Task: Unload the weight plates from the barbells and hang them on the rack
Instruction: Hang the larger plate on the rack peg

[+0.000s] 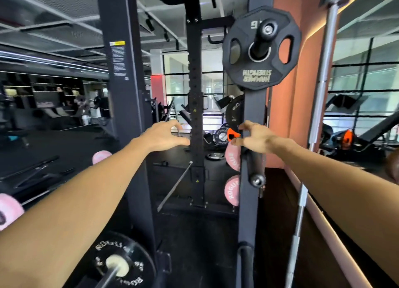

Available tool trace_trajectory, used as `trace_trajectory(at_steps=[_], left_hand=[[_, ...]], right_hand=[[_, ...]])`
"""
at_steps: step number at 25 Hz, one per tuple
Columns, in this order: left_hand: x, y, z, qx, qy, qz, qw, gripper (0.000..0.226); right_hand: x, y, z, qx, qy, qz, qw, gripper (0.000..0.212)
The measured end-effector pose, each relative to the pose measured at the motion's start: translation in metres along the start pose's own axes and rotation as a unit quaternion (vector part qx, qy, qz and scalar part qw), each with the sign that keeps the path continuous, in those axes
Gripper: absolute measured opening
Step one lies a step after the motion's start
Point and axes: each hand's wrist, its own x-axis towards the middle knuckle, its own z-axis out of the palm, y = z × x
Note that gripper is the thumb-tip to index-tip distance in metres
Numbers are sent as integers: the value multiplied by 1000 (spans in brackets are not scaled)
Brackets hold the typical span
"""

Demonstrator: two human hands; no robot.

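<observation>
A dark rack upright (252, 119) stands straight ahead, with an empty storage peg (257, 175) low on it and pink plates (232, 189) behind. A bare barbell (323, 71) leans upright at the right. The black weight plate (261, 50) hangs on an upper peg of that upright, lettering upside down, well above both hands. The left hand (163, 136) and the right hand (257, 137) reach forward, arms extended, fingers loosely spread and holding nothing; the right hand is at the upright's edge. Another black plate (127, 264) sits on a barbell sleeve, low left.
</observation>
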Motion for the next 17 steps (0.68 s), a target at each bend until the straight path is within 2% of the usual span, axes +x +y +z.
trace_trajectory(at_steps=[7, 12, 17], left_hand=[[-59, -123, -85, 19, 43, -42, 998, 59], [-93, -250, -155, 34, 39, -45, 998, 69], [-116, -374, -215, 50, 37, -55, 997, 63]], right_hand=[[-3, -137, 60, 23, -16, -52, 998, 65], [-4, -259, 126, 49, -14, -63, 997, 66], [5, -366, 191, 69, -16, -65, 995, 68]])
